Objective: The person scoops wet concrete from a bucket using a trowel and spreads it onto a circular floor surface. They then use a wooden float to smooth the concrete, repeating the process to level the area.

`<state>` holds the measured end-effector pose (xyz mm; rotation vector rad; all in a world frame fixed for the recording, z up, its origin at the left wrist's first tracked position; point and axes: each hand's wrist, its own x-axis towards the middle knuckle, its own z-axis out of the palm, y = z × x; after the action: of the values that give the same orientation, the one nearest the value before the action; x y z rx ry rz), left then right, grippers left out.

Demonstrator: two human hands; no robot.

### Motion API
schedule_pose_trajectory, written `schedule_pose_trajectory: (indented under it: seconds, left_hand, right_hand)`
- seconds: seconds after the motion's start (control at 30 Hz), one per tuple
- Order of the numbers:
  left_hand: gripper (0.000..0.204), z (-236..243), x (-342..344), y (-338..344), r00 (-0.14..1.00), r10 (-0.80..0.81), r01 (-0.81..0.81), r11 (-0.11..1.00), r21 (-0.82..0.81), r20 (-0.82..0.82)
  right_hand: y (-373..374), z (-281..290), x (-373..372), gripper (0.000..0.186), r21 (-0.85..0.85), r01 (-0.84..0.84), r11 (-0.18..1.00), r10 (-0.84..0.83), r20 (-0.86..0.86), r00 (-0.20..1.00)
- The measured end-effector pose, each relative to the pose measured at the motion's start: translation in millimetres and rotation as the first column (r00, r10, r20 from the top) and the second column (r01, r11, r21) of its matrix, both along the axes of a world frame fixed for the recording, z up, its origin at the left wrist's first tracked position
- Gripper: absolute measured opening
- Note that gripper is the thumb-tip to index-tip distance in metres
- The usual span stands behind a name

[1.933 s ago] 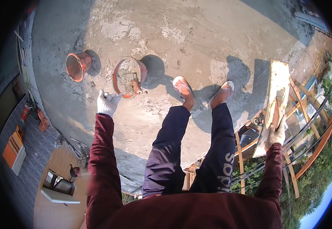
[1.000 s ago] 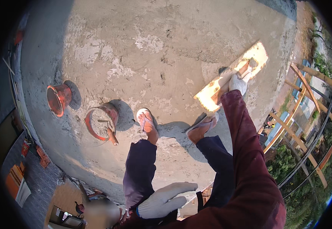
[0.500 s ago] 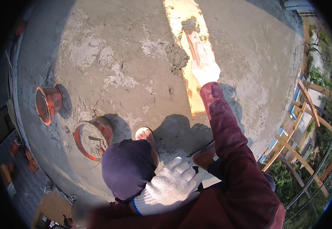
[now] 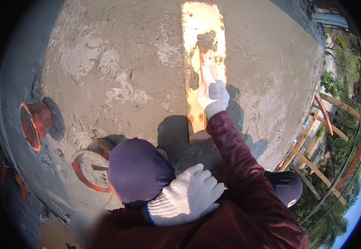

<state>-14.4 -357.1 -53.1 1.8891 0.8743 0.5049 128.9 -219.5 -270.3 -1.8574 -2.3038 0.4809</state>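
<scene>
Float (image 4: 190,45) in worn yellow, long and rectangular, lies on the grey concrete floor (image 4: 118,37) straight out in front of me, its near end just beyond my lap. A lump of grey mortar (image 4: 206,39) sticks to its top, at the far end of the wooden handle (image 4: 207,56) that runs along the middle of the board. My right hand (image 4: 215,93), in a white knitted glove, wraps that handle, fingers pointing forward along it; bright sun washes out some of their detail.

My left hand (image 4: 188,197), in a matching glove with a blue edge at the cuff, lies back upward over my lap, just beside my left knee (image 4: 141,172). Its fingers reach out side by side, slightly curved and spread narrow; the palm is hidden, so I cannot tell what it touches. My right knee (image 4: 283,186) shows beyond my maroon sleeve (image 4: 240,145).

Left of my left knee is an orange-red bucket (image 4: 80,171) with grey mix inside and a trowel (image 4: 99,168) in it, partly hidden by the knee. Farther left, well apart, sits a second bucket (image 4: 39,122). On the right, past the floor's edge, are crossed timbers (image 4: 318,176) and green foliage (image 4: 334,216).
</scene>
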Motion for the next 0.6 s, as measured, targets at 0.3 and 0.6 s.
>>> schedule_pose_trajectory:
  seconds: [0.3,0.6]
  left_hand:
    - [0.041,3.5,-23.8,-11.8,0.984,-0.171,0.173,0.984,-0.042,0.04]
    - [0.046,1.1,-30.1,-16.3,0.974,-0.225,0.226,0.973,-0.052,0.028]
  right_hand:
    - [136.8,-28.6,-12.4,0.07,0.162,-0.044,0.986,0.072,-0.167,0.983]
    - [-23.0,-36.2,-1.7,0.061,0.082,-0.175,0.981,0.172,0.036,0.984]
